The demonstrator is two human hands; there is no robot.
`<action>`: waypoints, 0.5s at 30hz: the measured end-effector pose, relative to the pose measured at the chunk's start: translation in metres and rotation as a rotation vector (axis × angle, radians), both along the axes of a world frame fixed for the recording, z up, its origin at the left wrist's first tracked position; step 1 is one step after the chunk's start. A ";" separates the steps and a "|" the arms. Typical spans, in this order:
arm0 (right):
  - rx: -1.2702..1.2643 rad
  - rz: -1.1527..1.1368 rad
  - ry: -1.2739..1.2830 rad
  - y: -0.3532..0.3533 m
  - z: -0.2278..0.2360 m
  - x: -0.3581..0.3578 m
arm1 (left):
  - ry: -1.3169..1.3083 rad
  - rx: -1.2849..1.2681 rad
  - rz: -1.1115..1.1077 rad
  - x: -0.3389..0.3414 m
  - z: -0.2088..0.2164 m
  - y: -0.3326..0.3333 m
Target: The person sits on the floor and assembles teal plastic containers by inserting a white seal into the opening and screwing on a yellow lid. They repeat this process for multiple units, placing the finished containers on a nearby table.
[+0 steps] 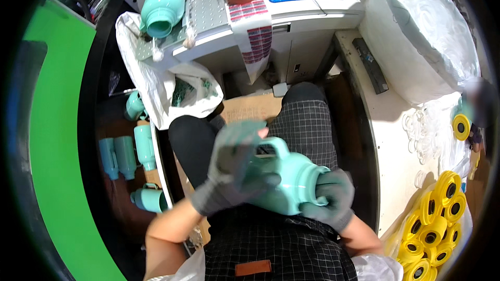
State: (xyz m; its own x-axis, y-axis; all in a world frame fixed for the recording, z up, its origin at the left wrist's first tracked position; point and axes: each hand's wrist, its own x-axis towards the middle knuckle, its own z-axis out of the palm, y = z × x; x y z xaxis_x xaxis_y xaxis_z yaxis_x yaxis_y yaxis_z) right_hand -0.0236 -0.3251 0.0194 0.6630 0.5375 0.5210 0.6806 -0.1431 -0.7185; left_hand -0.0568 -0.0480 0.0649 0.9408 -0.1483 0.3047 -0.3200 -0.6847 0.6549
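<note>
A mint-green plastic jug [291, 182] with a loop handle lies sideways over my lap, its mouth pointing right. My right hand [330, 200], in a grey glove, is closed round the rim at the mouth. At the jug's left end is my left hand [234, 161], gloved too, its thumb side over the jug's body. Motion smears that hand, so its grip is unclear; one bare fingertip shows near the handle. The jug's base is mostly hidden behind it.
Another mint jug [166, 5] lies on the bench [208, 10] ahead, beside a roll of labels [255, 26]. More jugs [125, 156] stand in a box at left. A white sack [140, 67] hangs nearby. Yellow lids [432, 237] are piled at right; another person's hand [479, 101] shows beyond.
</note>
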 end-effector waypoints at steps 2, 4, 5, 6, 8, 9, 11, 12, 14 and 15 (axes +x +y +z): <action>-0.097 -0.228 0.263 -0.023 0.008 -0.017 | 0.026 -0.093 -0.010 -0.028 -0.058 -0.021; -0.155 -0.307 0.777 -0.037 0.029 -0.032 | -0.126 0.166 -0.068 -0.037 -0.044 -0.055; -0.267 -0.143 0.887 -0.051 0.028 -0.028 | -0.089 0.069 -0.129 -0.030 -0.036 -0.055; -0.153 -0.155 1.076 -0.064 0.012 -0.032 | -0.052 -0.029 -0.190 -0.016 -0.028 -0.049; 0.105 -0.232 1.330 -0.081 0.000 -0.034 | -0.035 -0.133 -0.128 0.023 -0.009 -0.025; 0.241 -0.269 1.398 -0.084 0.003 -0.031 | -0.271 -0.120 -0.052 0.051 -0.010 -0.002; 0.226 -0.479 1.030 -0.083 0.001 -0.028 | -0.095 -0.583 0.336 0.099 -0.030 0.019; 0.240 -0.533 0.841 -0.075 0.001 -0.027 | 0.102 -0.757 0.404 0.130 -0.039 0.034; 0.414 -0.602 0.650 -0.053 0.005 -0.017 | 0.047 -0.573 0.652 0.195 -0.133 0.093; 0.240 -0.538 0.570 -0.047 0.003 -0.006 | -0.051 -0.309 0.875 0.216 -0.194 0.141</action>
State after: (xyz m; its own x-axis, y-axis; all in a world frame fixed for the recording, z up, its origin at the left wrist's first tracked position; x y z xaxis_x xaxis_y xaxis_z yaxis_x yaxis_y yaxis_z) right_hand -0.0293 -0.3723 0.0224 0.9962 -0.0133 0.0864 0.0836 -0.1442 -0.9860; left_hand 0.1592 0.0929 -0.1294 0.6642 0.7023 0.2562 0.1944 -0.4932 0.8479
